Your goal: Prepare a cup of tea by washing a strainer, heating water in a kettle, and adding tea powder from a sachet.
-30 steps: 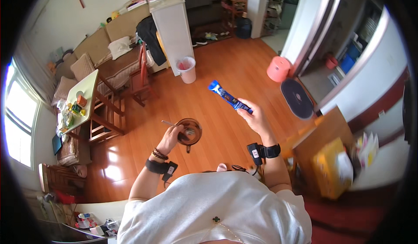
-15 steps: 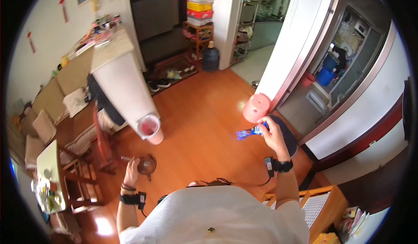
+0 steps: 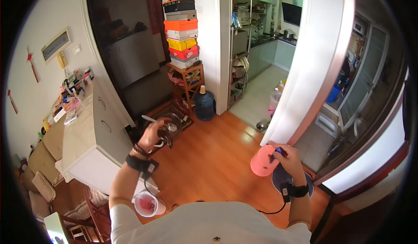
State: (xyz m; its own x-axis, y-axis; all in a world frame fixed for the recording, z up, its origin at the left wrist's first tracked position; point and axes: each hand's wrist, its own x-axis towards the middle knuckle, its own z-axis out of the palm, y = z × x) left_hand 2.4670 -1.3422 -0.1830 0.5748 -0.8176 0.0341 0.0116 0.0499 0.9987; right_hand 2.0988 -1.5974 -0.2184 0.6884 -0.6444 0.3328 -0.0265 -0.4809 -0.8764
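Note:
My left hand point(image 3: 152, 135) is closed on a round, see-through brownish bowl point(image 3: 176, 121); a pale stick-like piece point(image 3: 149, 118) juts out beside my fingers. Something whitish shows in the bowl, too small to make out. My right hand point(image 3: 289, 159) is closed on a small blue packet point(image 3: 280, 150), mostly hidden by my fingers. Behind that hand stands a pink plastic stool point(image 3: 261, 163), and below it lies a dark round flat thing point(image 3: 278, 182) on the floor. A small black device is strapped to each of my wrists.
A white cabinet point(image 3: 80, 157) with a cluttered top stands at the left, a pinkish bin point(image 3: 146, 203) at its foot. Ahead are a blue water jug point(image 3: 204, 104), a rack point(image 3: 187, 80) stacked with shoe boxes point(image 3: 180, 30), and a kitchen doorway. A metal bowl point(image 3: 261, 127) lies by the doorway.
My view has moved toward the doorways. My left hand has reached up and forward with the bowl. The packet in my right hand has turned and is now mostly hidden.

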